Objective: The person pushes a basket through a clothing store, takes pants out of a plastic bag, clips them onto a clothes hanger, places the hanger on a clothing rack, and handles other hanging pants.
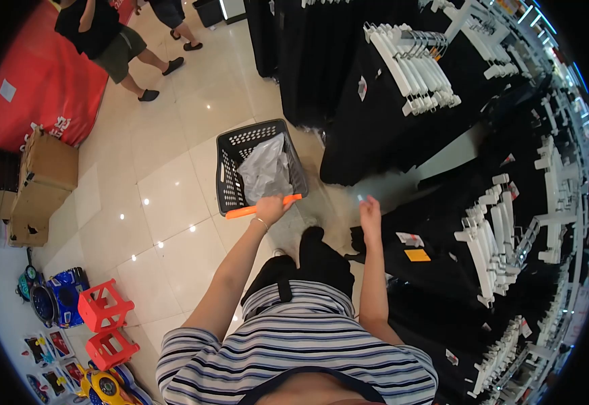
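My left hand (271,208) is wrapped round the orange handle (242,212) of a black shopping basket (229,177) with holes in its walls. Inside the basket lies a crumpled, pale grey plastic bag (266,169). Out in front of my body to the right, my right hand (370,210) has its fingers closed. A tiny whitish thing shows at its fingertips, too small to name. Close beside that hand hang black garments (412,223), with white tags and a yellow-orange tag (417,255) on them.
Racks with white hangers (416,75) line the right side. Two people stand at the upper left, one in green shorts (120,54). Cardboard boxes (50,165), red plastic stools (105,305) and boxed toys line the left. Shiny tiles (166,223) cover the floor.
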Tool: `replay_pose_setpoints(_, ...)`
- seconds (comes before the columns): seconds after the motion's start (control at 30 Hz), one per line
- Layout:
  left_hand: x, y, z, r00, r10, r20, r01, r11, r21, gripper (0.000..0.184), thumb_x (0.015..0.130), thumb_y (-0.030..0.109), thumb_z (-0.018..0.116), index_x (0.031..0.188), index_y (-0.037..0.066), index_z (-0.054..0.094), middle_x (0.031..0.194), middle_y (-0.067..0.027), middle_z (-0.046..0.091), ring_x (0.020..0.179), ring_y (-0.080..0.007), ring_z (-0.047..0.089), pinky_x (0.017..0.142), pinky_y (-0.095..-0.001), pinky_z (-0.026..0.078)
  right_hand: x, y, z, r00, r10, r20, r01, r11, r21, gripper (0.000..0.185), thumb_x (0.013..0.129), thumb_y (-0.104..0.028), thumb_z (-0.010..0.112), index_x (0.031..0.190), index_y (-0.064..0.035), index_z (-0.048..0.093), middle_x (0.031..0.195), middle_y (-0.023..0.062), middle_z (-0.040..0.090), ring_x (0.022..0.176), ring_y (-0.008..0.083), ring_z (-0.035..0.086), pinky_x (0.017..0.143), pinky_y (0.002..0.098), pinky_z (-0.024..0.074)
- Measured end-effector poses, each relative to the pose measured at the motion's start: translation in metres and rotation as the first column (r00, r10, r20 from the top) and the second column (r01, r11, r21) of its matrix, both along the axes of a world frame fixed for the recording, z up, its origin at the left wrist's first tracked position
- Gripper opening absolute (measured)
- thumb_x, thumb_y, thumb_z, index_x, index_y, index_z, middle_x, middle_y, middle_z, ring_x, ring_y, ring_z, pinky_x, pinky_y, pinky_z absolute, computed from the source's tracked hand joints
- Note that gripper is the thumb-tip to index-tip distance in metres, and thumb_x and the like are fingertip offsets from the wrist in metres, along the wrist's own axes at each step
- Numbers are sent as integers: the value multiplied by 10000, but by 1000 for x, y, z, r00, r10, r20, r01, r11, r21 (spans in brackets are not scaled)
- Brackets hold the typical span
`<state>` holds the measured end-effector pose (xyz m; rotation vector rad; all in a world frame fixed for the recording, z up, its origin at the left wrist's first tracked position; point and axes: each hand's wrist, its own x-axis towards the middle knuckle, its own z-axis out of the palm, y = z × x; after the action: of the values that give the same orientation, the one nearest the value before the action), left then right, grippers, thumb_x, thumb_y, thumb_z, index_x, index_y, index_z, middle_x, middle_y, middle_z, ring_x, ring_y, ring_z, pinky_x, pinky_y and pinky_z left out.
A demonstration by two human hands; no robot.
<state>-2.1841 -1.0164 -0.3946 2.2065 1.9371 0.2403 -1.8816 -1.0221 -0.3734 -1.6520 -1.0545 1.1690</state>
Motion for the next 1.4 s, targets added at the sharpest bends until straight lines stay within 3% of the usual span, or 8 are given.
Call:
replay_pose_setpoints(0.37, -21, 88, 1, 990, 137, -44, -137, 991, -2, 526, 810, 562, 483, 689, 61, 586, 629, -129, 608, 574, -297, 611, 512, -403, 455, 2, 182, 18, 994, -41, 100, 9, 954, 301, 554, 825, -237, 635, 1290, -91, 373, 1290, 150, 414, 1146, 303, 431, 960, 431, 337)
replay_pose_setpoints(0.53, -32, 126, -7, 969, 204, -139, -213, 976, -48, 538, 824, 574, 442, 743, 64, 589, 681, -127, 621, 635, -283, 614, 617, -408, 420, 4, 203, -32, 725, -672, 153, 639, 739, 215, 453, 813, -205, 659, 1137, 50, 473, 1135, 188, 519, 960, 249, 537, 766, 299, 462)
replay_pose_setpoints(0.63, -39, 150, -18, 952, 252, -173, -260, 965, -21, 533, 831, 569, 430, 739, 68, 588, 702, -115, 622, 650, -280, 608, 654, -409, 398, 12, 200, -30, 925, -339, -173, 375, 890, 258, 427, 817, -223, 657, 1085, 71, 504, 1048, 188, 580, 883, 246, 581, 777, 322, 460)
replay_pose_setpoints(0.9, -40, 185, -6, 931, 300, -210, -325, 941, -98, 513, 834, 551, 424, 764, 72, 595, 767, -103, 632, 740, -275, 603, 707, -412, 381, -12, 210, -41, 991, -129, -34, 133, 979, 155, 524, 841, -295, 628, 1147, 105, 484, 1178, 163, 535, 1082, 252, 508, 922, 304, 381)
replay_pose_setpoints(1.0, -28, 184, 2, 910, 369, -189, -355, 929, 103, 417, 810, 450, 538, 888, 43, 578, 975, -159, 592, 939, -304, 544, 811, -433, 371, -7, 214, -9, 975, -112, -193, 77, 980, -181, 543, 854, -269, 614, 1217, 90, 429, 1240, 141, 488, 1130, 223, 468, 942, 294, 364)
replay_pose_setpoints(1.1, -4, 173, -10, 940, 334, -69, -258, 830, 494, 463, 747, 332, 651, 1045, 3, 518, 1165, -213, 460, 1113, -354, 414, 943, -466, 315, -5, 208, -45, 860, -175, -480, 196, 981, -8, 520, 869, -244, 597, 1251, 60, 418, 1244, 121, 487, 1128, 197, 467, 943, 296, 368)
replay_pose_setpoints(1.23, 51, 162, -20, 901, -49, 431, -24, 986, 163, 741, 702, 364, 712, 1224, -48, 386, 1268, -253, 356, 1200, -409, 326, 1037, -460, 240, -4, 192, 3, 409, -405, -818, 125, 912, -390, 459, 909, -251, 519, 1262, 20, 407, 1289, 144, 453, 1143, 251, 483, 960, 360, 408)
replay_pose_setpoints(1.4, 72, 188, -86, 439, 327, 837, 388, 771, -505, 774, 848, 448, 560, 1368, -9, 216, 1397, -175, 259, 1285, -260, 273, 1058, -325, 229, -7, 173, -3, 234, -438, -868, -60, 885, -463, 435, 928, -305, 439, 1224, 13, 461, 1228, 158, 512, 1104, 286, 516, 946, 403, 430)
